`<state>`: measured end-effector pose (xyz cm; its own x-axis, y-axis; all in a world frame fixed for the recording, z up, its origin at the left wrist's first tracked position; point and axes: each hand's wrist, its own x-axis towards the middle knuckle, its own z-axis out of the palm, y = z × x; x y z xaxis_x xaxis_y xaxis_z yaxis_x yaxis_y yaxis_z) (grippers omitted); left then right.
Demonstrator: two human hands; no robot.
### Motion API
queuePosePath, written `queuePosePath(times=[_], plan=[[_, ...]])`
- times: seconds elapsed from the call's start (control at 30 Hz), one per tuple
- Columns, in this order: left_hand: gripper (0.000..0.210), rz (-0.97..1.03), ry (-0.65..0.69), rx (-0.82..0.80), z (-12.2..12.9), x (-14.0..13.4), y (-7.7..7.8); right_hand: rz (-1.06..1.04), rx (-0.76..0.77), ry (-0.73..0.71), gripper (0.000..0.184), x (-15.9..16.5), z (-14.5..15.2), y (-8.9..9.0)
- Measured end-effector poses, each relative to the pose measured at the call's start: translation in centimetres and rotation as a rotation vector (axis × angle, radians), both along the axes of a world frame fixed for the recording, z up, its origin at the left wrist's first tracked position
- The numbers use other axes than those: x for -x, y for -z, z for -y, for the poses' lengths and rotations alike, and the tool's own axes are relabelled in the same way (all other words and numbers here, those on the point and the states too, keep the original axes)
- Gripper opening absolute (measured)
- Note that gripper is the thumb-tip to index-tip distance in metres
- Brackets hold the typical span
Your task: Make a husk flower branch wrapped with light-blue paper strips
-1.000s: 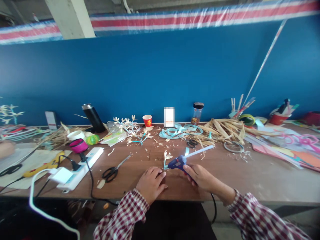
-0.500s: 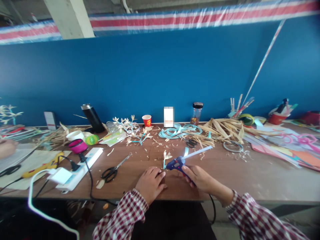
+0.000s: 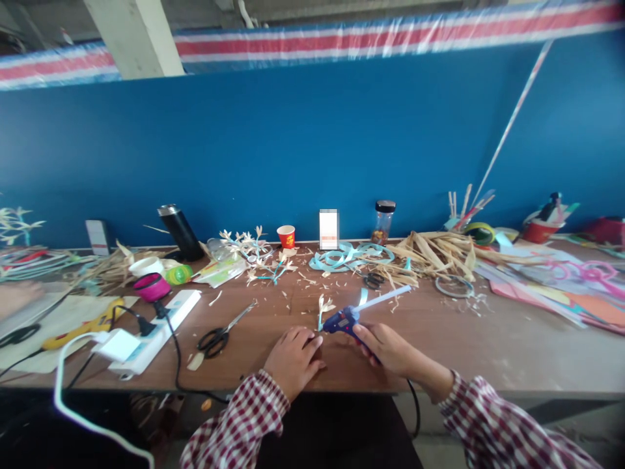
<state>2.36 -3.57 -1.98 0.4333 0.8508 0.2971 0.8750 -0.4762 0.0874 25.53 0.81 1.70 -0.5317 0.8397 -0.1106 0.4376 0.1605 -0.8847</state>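
Note:
In my right hand (image 3: 385, 348) is a blue glue gun (image 3: 342, 320), its handle wrapped by my fingers and a long translucent glue stick (image 3: 388, 298) jutting from its back. The gun's nozzle points left at the light-blue stem of a small pale husk flower (image 3: 323, 307), very close to it or touching. My left hand (image 3: 294, 357) rests low on the table with curled fingers, closed at the lower end of that stem. Its fingers cover the grip itself. Left of this hand lie black-handled scissors (image 3: 215, 340).
A white power strip (image 3: 156, 335) with plugs and cables stands at left, near a yellow glue gun (image 3: 88, 324). Behind are husk flowers (image 3: 244, 242), a red paper cup (image 3: 286, 237), light-blue ribbon (image 3: 336, 258), a jar (image 3: 383, 221) and dry husks (image 3: 434, 251). Another person's hand (image 3: 17, 296) is far left.
The glue gun has shifted very slightly left toward the stem. My left hand stays in place. The other person's hand at far left has moved slightly and is blurred.

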Motion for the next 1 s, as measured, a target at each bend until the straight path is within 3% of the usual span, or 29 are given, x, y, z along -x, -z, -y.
queuePosePath(times=[0.23,1.0], plan=[[0.039,-0.011,0.003,-0.005,0.0,0.0,-0.1,0.032,-0.021,0.056,0.049,-0.8,-0.5,0.2],[0.037,0.004,0.007,-0.025,0.0,0.0,0.0,0.068,-0.081,0.042,0.048,-0.8,-0.9,-0.7]])
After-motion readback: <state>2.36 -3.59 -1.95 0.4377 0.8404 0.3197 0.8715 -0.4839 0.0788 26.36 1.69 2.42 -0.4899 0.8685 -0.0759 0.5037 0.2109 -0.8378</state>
